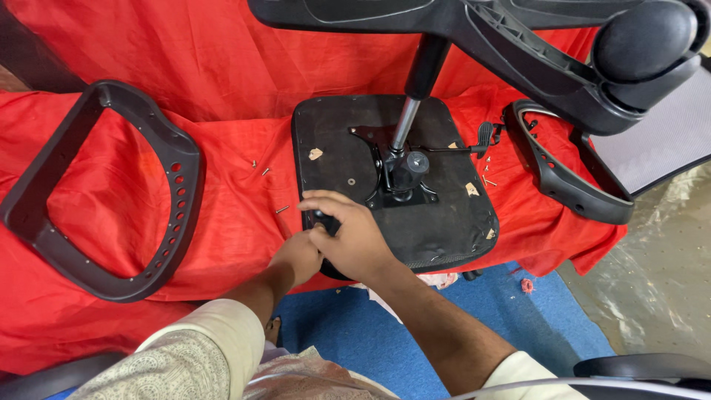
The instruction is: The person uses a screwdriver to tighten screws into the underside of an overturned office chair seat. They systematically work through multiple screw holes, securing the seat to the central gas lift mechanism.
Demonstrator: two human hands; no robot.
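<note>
An upturned black chair seat (437, 222) lies on a red cloth (229, 170), with its metal tilt mechanism (396, 174) and gas cylinder (415, 96) standing up from the middle. Both hands meet at the seat's near left corner. My right hand (348, 233) is closed over a small black object (323, 219) there. My left hand (298, 255) sits just below and left of it, fingers curled against the seat's edge; what it holds is hidden.
A black armrest loop (174, 178) lies at the left, another armrest (570, 185) at the right. The chair's star base with a caster (641, 41) hangs overhead. Loose screws (265, 171) dot the cloth. Blue floor (348, 333) shows below.
</note>
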